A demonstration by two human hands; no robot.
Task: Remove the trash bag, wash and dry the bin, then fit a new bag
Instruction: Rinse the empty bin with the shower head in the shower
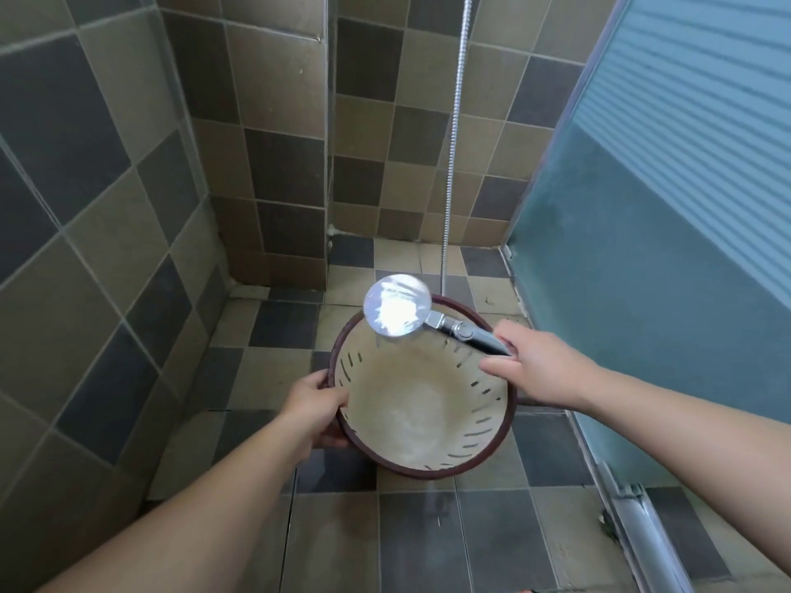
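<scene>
Head cam: L hand [314, 406] grips the rim of a round cream plastic bin w/ dark red rim [421, 404], held tilted above the tiled shower floor [274, 323], no bag in it. R hand [535, 370] clasps handle of chrome round shower head [397, 304] over bin's far edge; metal hose [453, 134] runs up the wall. Frosted glass door [663, 250] at right.

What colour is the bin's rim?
Dark reddish-brown, around a cream slotted bin; head view shows it.

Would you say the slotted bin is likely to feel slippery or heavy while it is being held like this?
Probably light: the left hand alone holds the bin tilted by its rim. Likely slippery, since the shower head in the right hand hangs over it. It looks rigid.
</scene>
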